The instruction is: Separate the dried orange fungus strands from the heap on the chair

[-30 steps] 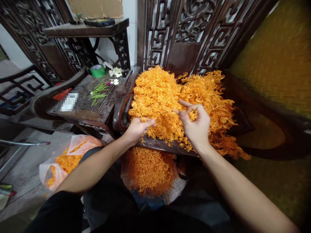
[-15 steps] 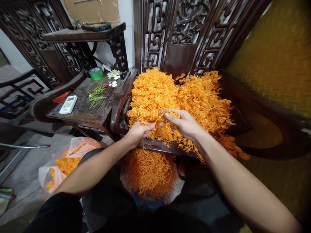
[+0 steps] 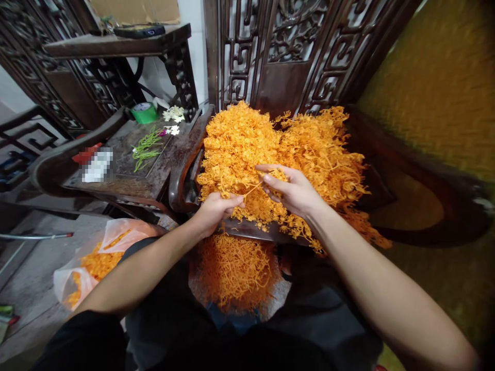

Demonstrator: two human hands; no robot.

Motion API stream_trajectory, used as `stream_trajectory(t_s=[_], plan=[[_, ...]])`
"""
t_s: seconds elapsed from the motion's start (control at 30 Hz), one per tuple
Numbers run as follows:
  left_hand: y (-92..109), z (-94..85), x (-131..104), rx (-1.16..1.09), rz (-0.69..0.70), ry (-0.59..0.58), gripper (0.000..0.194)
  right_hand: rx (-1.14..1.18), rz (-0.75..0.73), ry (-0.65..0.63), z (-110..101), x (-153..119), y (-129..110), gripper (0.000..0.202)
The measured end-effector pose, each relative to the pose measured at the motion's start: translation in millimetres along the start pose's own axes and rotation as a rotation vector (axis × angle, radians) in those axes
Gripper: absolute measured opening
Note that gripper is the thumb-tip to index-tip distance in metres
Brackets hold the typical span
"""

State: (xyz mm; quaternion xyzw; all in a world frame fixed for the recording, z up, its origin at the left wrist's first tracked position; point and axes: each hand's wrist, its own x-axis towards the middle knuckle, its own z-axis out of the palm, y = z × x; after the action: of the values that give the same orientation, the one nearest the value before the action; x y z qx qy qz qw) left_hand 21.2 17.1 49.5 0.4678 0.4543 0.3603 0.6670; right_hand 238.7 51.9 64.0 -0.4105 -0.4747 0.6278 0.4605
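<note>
A dark carved wooden chair (image 3: pixel 285 85) is standing ahead, its seat bearing a large orange pile (image 3: pixel 240 144) of branching blossoms. To the left, a wooden tabletop (image 3: pixel 116 178) is carrying smaller things. Below the seat's front edge, a mass of orange stems (image 3: pixel 235 273) is filling the space between the knees, while a plastic bag (image 3: pixel 116 229) of orange bits is sitting on the floor at left. The left hand (image 3: pixel 212 208) is pinching its grip closed on a thin orange sprig (image 3: pixel 253 189). The right hand (image 3: pixel 297 193) is curling its fingers at the sprig's other end, over the pile; whether that grip is closing on it, I cannot tell. On the tabletop, a green tape roll (image 3: pixel 144 113), green stalks (image 3: pixel 147 148) and white flowers (image 3: pixel 174 114) are lying.
</note>
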Motion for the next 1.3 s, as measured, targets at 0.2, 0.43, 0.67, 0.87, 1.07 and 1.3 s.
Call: stream_trajectory(t_s=[0.2,0.43,0.67,0.87,1.07,1.3], plan=[[3.7,10.3,-1.8,-0.025,0.008,0.050,0.030,-0.019,-0.003,0.359,7.8,20.7,11.4,0.036],[10.4,12.1,2.9,-0.102,0.045,0.085,0.030,-0.160,-0.137,0.514,-11.8,49.8,13.9,0.021],[9.5,-8.0,-1.2,-0.014,0.069,0.063,0.028,0.036,-0.198,0.573,-61.1,45.7,-3.4,0.032],[8.3,-13.0,5.5,0.007,0.034,0.013,0.028,0.152,-0.008,0.155,-24.0,29.4,-3.8,0.025],[9.2,-14.5,2.2,0.088,-0.028,-0.010,0.031,0.165,0.032,0.030,-13.4,22.6,-7.8,0.029],[6.8,-13.8,-1.2,0.194,-0.207,-0.088,0.028,-0.458,-0.016,-0.213,2.2,11.3,-8.5,0.045]])
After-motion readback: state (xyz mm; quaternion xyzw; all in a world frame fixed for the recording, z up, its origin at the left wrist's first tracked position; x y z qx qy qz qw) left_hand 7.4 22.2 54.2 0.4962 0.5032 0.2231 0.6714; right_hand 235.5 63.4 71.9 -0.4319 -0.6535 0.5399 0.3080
